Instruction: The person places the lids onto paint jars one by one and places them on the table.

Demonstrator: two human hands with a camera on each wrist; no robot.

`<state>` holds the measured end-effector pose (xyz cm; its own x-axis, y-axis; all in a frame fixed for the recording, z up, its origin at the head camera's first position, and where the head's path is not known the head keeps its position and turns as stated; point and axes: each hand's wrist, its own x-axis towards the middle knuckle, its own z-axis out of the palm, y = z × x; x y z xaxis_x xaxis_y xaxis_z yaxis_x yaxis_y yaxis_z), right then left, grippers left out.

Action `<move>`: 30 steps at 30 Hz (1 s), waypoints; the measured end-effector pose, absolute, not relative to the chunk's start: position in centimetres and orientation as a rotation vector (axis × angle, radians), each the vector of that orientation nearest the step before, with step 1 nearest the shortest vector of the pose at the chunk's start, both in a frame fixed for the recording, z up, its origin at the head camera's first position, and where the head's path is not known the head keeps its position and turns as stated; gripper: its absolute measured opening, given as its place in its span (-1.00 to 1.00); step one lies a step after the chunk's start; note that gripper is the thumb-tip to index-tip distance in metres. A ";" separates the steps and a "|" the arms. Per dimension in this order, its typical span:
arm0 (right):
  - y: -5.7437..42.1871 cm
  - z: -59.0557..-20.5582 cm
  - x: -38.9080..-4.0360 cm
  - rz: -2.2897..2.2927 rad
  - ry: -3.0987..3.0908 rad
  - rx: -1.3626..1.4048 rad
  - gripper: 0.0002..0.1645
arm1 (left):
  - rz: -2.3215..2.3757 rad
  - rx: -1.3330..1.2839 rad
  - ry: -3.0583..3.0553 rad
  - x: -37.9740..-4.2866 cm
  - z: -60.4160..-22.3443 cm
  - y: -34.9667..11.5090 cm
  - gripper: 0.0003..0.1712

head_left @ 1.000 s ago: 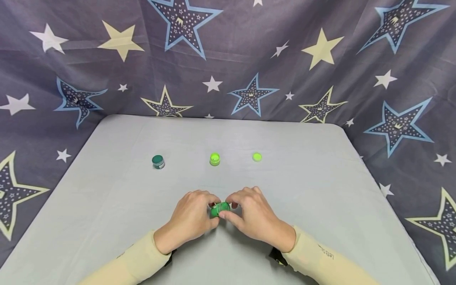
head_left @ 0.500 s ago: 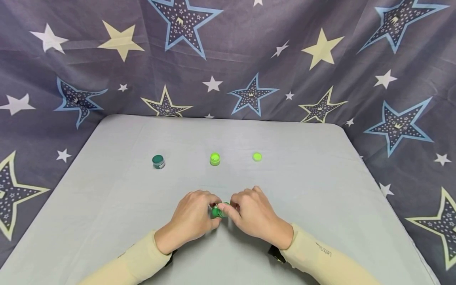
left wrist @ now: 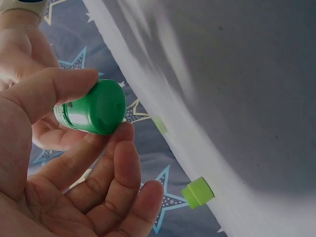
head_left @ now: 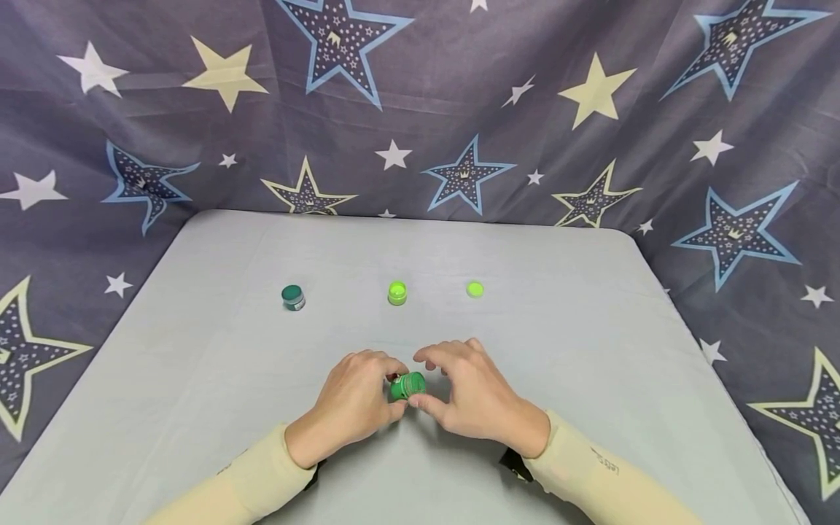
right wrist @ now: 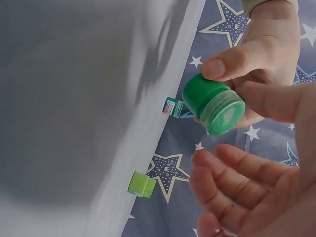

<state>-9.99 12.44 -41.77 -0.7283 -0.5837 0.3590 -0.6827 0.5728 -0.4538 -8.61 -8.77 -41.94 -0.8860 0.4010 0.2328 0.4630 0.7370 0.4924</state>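
A small green paint jar (head_left: 408, 385) lies tilted between the two hands, its clear-rimmed lid end toward the right. My left hand (head_left: 357, 397) grips the jar's green body between thumb and fingers; the left wrist view shows the jar's smooth green bottom (left wrist: 108, 108). At the lid end, my right hand (head_left: 475, 397) has its thumb right at the rim. The right hand's other fingers (right wrist: 237, 182) are spread away from the jar, relaxed. In the right wrist view, the lid (right wrist: 224, 112) is on the jar's end.
Farther back on the pale table (head_left: 558, 292) stand a dark green jar (head_left: 293, 297) at left and a lime jar (head_left: 397, 294) in the middle. A loose lime lid (head_left: 475, 289) lies to its right. Star-patterned cloth (head_left: 420, 95) hangs behind the table.
The right thumb swept up over the lid, then came back down to its near side, while the right fingers opened away from it. The left hand keeps its hold on the jar.
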 end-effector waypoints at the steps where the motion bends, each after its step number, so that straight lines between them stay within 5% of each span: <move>1: 12.5 -41.8 -9.9 0.875 -2.627 1.087 -0.43 | -0.847 -0.706 -2.824 -8.6 -41.9 -8.8 -0.70; 7: 12.5 -41.8 -9.7 0.863 -2.616 1.147 -0.39 | -0.838 -0.710 -2.819 -8.6 -41.9 -8.8 -0.69; 30: 12.2 -42.2 -10.0 0.867 -2.620 1.094 -0.74 | -0.854 -0.696 -2.833 -8.5 -41.8 -8.7 -0.72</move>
<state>-9.97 12.25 -42.21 -0.7154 -0.5953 0.3657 -0.6960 0.5611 -0.4481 -8.49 -8.68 -41.83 -0.8902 0.3971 0.2232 0.4543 0.7378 0.4992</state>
